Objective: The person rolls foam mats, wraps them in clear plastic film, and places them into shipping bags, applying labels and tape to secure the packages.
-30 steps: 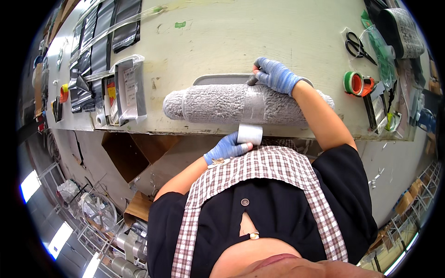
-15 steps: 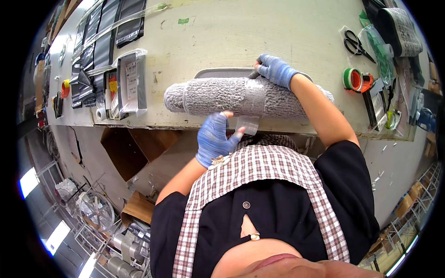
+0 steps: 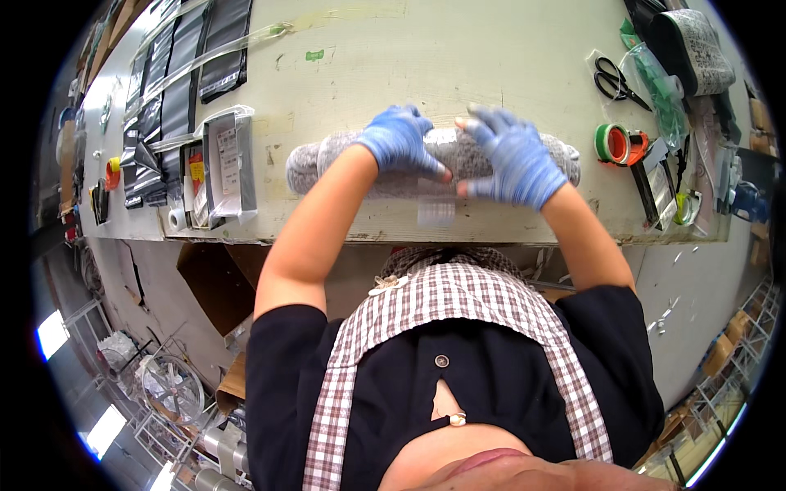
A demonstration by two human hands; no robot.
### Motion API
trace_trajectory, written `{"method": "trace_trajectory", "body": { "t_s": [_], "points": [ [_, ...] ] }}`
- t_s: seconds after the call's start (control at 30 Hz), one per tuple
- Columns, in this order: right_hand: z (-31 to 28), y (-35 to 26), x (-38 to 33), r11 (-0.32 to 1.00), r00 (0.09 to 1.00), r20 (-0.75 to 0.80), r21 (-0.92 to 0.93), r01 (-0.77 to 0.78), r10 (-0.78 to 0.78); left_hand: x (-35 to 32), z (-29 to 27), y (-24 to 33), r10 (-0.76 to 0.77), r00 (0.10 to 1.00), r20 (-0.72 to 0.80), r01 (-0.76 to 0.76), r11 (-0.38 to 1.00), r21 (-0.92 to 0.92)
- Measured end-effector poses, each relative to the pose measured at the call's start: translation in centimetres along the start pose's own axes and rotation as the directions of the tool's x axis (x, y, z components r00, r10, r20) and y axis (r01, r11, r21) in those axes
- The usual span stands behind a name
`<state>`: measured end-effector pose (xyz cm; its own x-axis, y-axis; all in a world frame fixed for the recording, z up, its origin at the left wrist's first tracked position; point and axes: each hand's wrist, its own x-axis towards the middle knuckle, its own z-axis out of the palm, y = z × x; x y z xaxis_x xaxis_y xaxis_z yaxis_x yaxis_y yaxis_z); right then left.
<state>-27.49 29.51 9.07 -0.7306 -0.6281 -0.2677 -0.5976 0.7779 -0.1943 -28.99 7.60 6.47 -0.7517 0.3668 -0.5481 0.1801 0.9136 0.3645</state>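
Note:
A rolled grey fluffy mat (image 3: 307, 168) lies crosswise near the table's front edge. My left hand (image 3: 399, 143), in a blue fingerless glove, rests over the middle of the roll, thumb apart from the fingers. Beside it, my gloved right hand (image 3: 517, 159) is spread over the roll's right half; its fingertips are slightly blurred. A strip of clear tape (image 3: 436, 213) extends from the roll's near side onto the tabletop. Most of the band around the roll is hidden under my hands.
Black plastic bags (image 3: 180, 90) and an open box (image 3: 225, 164) occupy the table's left side. To the right are black scissors (image 3: 620, 84), an orange tape dispenser (image 3: 639, 147), a green roll of tape (image 3: 607, 144) and a dark grey rolled bundle (image 3: 696, 53). Below the front edge stands a cardboard box (image 3: 214, 282).
My left hand has moved from the near edge up onto the roll, letting go of the tape end. My right hand has shifted toward me and spread its fingers. The roll appears turned slightly.

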Motion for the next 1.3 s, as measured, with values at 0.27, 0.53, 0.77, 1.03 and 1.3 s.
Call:
{"method": "trace_trajectory", "body": {
  "t_s": [0.27, 0.53, 0.77, 1.03, 1.3],
  "points": [
    [2.2, 1.0, -0.2, 0.994, 0.996, -0.061, -0.077, -0.077, 0.072, -11.3, 9.4, 2.9, -0.26, 0.806, -0.532, -0.215, 0.708, -0.672],
    [0.9, 1.1, 1.4, 0.999, 0.999, 0.018, 0.019, -0.031, 0.03, -6.2, 16.0, 3.9, -0.169, 0.939, 0.301, 0.237, -0.318, -0.918],
    [-1.2, 10.8, 12.2, 0.95, 0.957, 0.288, 0.306, -0.059, -0.033, -1.6, 11.7, 2.9, -0.283, 0.947, 0.151, 0.145, -0.044, -0.988],
    [-2.1, 4.0, 10.3, 0.972, 0.968, -0.103, 0.028, 0.232, -0.228, 0.8, 8.5, 0.2, -0.184, 0.963, 0.196, 0.183, -0.084, -0.979],
    [-8.5, 15.3, 27.6, 0.99, 0.997, -0.071, 0.139, -0.005, 0.015, 10.2, 0.2, -2.4, -0.175, 0.981, 0.089, 0.068, -0.122, -0.99]
  ]
}}
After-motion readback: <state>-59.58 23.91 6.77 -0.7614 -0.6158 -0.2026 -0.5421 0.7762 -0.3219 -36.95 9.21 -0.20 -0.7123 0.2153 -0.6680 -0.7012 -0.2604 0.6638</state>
